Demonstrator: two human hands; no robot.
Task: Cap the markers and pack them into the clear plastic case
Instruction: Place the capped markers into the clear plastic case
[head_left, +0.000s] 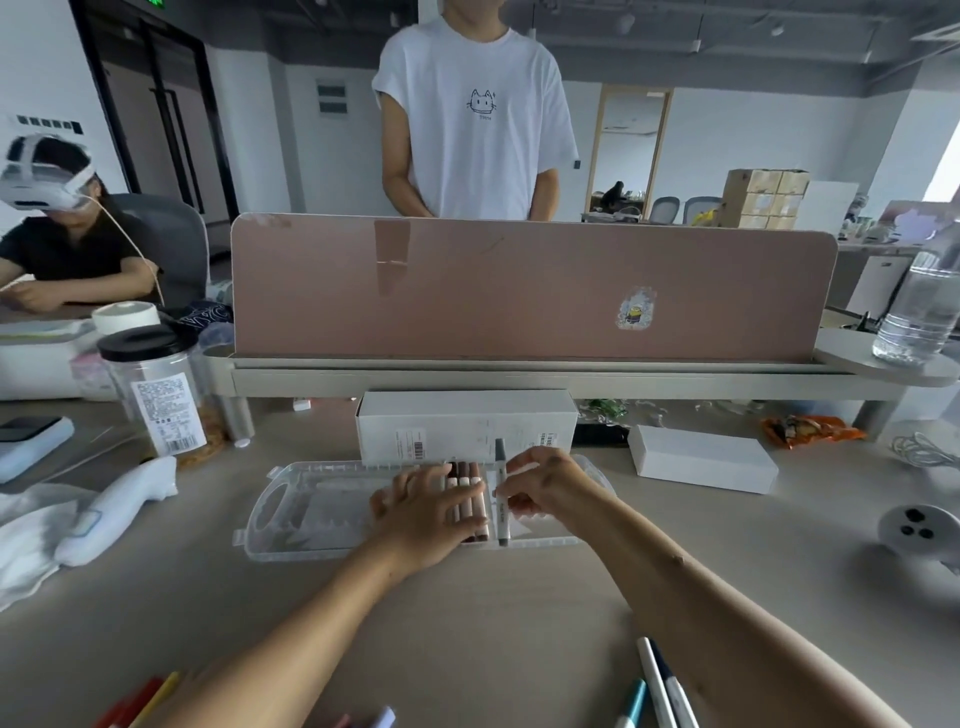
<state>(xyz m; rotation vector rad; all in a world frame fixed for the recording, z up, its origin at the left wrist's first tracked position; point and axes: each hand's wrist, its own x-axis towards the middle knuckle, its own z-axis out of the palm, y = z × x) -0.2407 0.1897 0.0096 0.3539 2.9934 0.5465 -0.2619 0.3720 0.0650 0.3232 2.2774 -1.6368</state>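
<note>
The clear plastic case (311, 512) lies open on the desk in front of me. Inside its right part lie several capped brown and pink markers (467, 493), side by side. My left hand (423, 514) rests flat on these markers, fingers spread. My right hand (540, 486) pinches a grey-capped white marker (502, 493) and holds it lengthwise just right of the row, over the case. Loose markers lie at the near edge: red and yellow ones (140, 701) at the left, white and teal ones (657, 691) at the right.
A white carton (467, 423) stands just behind the case, a flat white box (704, 457) to its right. A jar with a black lid (156, 389) and a white cloth bundle (78, 519) are at the left. A person stands behind the pink divider (519, 291).
</note>
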